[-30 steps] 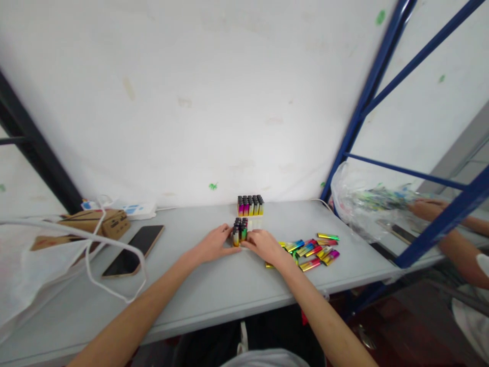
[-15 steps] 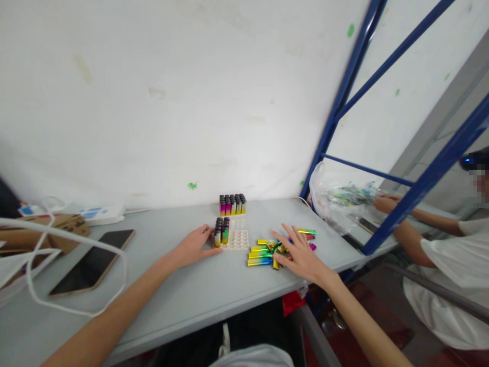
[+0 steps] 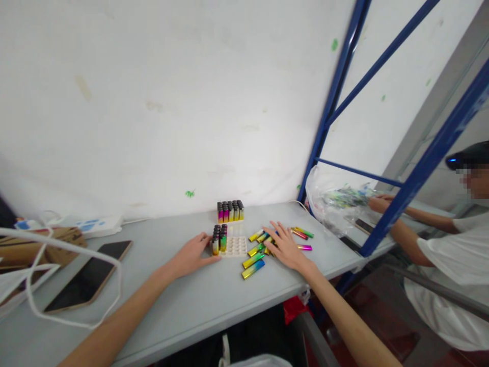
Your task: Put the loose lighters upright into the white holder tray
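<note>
A white tray (image 3: 237, 246) with rows of holes lies on the table, with several black-topped lighters (image 3: 219, 239) standing upright in its left end. My left hand (image 3: 193, 255) holds the tray's left end, fingers along the side and thumb at the front corner. Shiny loose pieces (image 3: 252, 269) in gold, green, blue, red and purple, shaped like lighter casings, lie spread to the right of the tray. My right hand (image 3: 286, 247) is over them, fingers spread and palm down, partly hiding some. Nothing is seen gripped in it.
Behind the tray, a second block of upright lighters (image 3: 230, 210) stands near the wall. A phone (image 3: 89, 275), white cable (image 3: 119, 285) and cardboard box (image 3: 48, 244) are at left. Blue metal posts (image 3: 324, 117) rise at right, beside a plastic bag (image 3: 324, 196) and another person's hands (image 3: 378, 203).
The loose pieces have been spread apart, some toward me and some to the right. My right hand has moved slightly left in view. My left hand stays at the tray.
</note>
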`<action>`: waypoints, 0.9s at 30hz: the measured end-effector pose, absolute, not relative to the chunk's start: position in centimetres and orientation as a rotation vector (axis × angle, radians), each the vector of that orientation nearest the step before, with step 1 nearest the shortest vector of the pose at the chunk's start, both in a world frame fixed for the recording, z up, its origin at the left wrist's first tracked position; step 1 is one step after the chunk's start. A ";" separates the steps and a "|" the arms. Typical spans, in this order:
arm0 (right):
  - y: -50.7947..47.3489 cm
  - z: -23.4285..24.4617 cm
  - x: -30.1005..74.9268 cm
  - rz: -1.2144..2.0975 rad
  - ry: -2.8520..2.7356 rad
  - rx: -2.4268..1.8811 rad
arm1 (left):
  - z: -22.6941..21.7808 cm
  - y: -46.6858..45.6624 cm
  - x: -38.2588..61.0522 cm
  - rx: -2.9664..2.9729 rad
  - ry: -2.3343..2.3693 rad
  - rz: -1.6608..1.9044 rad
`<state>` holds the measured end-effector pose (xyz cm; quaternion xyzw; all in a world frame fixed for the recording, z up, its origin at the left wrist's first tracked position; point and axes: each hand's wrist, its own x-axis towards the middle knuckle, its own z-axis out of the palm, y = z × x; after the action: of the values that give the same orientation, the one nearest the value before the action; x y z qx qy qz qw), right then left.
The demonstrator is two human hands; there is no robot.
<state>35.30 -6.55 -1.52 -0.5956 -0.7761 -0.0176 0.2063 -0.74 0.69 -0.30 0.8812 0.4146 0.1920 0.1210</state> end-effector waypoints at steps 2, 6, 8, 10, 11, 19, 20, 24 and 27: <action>-6.2 -1.9 37.3 -0.110 -2.020 -1.696 | -0.4 0.7 -0.8 2.580 1.205 0.550; -5.6 -2.5 43.5 -0.178 -1.813 -1.814 | -0.4 0.8 -0.8 2.578 1.200 0.549; -5.2 -2.5 46.3 -0.119 -1.769 -1.908 | -0.4 0.9 -0.8 2.576 1.197 0.549; -4.7 -2.2 48.0 -0.040 -1.755 -1.976 | -0.4 0.9 -0.8 2.580 1.192 0.554; -4.4 -1.9 48.4 -0.006 -1.764 -1.993 | -0.5 0.9 -0.8 2.583 1.192 0.557; -1.7 1.1 44.6 0.114 -1.759 -1.848 | -0.4 0.7 -0.7 2.587 1.198 0.556; -1.6 1.4 43.5 0.154 -1.672 -1.781 | -0.4 0.7 -0.7 2.585 1.192 0.567; -1.4 3.1 37.4 0.609 -1.458 -1.351 | -0.4 0.5 -0.7 2.593 1.183 0.575; -1.6 4.6 32.4 0.958 -1.417 -1.050 | -0.5 0.5 -0.6 2.626 1.196 0.540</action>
<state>32.44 -1.63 4.58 -0.4413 -0.5954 0.4025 0.5373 -0.65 0.48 -0.53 0.8898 0.4054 0.1830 0.1026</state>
